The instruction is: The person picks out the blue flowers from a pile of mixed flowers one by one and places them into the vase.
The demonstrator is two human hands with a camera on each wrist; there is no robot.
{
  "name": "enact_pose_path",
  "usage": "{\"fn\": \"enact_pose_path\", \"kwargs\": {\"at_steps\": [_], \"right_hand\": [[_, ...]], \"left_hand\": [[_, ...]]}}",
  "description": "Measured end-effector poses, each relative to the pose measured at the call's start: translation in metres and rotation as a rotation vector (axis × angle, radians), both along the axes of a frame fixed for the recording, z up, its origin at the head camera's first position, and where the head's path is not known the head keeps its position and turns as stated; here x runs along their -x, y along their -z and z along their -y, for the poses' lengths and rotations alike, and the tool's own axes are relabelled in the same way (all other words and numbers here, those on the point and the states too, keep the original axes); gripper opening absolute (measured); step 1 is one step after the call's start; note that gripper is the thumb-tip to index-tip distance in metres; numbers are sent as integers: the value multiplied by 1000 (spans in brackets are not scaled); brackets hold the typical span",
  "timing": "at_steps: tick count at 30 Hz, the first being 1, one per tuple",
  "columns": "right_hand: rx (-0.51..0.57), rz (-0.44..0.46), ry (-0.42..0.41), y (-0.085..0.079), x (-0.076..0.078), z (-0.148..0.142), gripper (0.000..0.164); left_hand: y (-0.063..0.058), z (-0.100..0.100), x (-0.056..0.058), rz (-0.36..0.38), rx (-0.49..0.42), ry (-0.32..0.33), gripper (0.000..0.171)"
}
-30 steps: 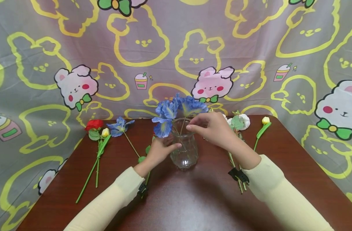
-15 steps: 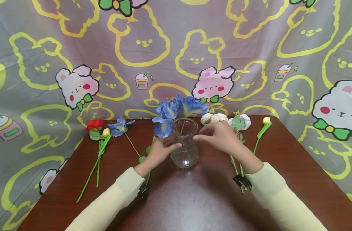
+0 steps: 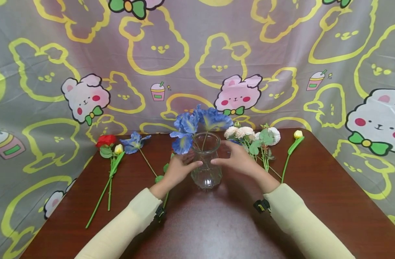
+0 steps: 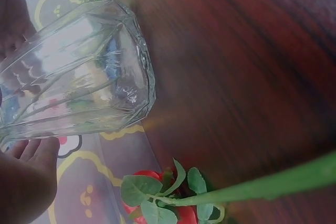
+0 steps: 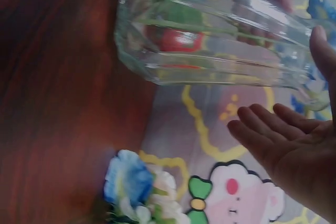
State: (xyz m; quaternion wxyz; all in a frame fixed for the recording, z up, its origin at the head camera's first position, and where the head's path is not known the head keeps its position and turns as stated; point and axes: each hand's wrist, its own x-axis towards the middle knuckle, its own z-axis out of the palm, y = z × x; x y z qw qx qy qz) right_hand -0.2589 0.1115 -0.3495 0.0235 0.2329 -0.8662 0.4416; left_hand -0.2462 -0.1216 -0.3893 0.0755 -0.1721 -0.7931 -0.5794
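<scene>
A clear faceted glass vase [image 3: 206, 178] stands upright on the brown table, with two blue irises [image 3: 186, 126] leaning out of its mouth. Their thin stems show through the glass. My left hand [image 3: 176, 169] holds the vase by its left side, thumb in front and fingers curving behind; the right wrist view shows those fingers through the glass. On the other side, my right hand [image 3: 238, 158] is spread next to the neck. In the right wrist view that hand's fingers [image 5: 265, 124] are extended, with a gap between them and the glass.
At left lie a red rose [image 3: 106, 140], a yellow tulip [image 3: 118, 149] and another blue iris [image 3: 135, 142]. Another red rose [image 4: 186, 214] lies by my left wrist. Cream flowers [image 3: 244, 132], a white flower [image 3: 275, 136] and a yellow tulip [image 3: 297, 135] lie right. A patterned curtain [image 3: 184, 36] hangs behind.
My right hand has dropped from the iris stem at the vase's mouth, drawn away to the right, then come back lower beside the neck with fingers spread. The left hand stays put.
</scene>
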Motion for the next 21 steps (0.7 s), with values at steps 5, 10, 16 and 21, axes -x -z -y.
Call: {"fn": "enact_pose_path", "kwargs": {"at_steps": [5,10,16,21], "right_hand": [[54,35,-26,12,6,4,78],[163,46,-80,21,8,8,76],[253,76,-138,25,9,10,69],[251,93,-124,27,10,11,67]], "left_hand": [[1,0,1,-6,-2,5,56],[2,0,2,-3,-4,5,57],[2,0,2,3,-6,4,56],[2,1,2,1,-6,2,56]]}}
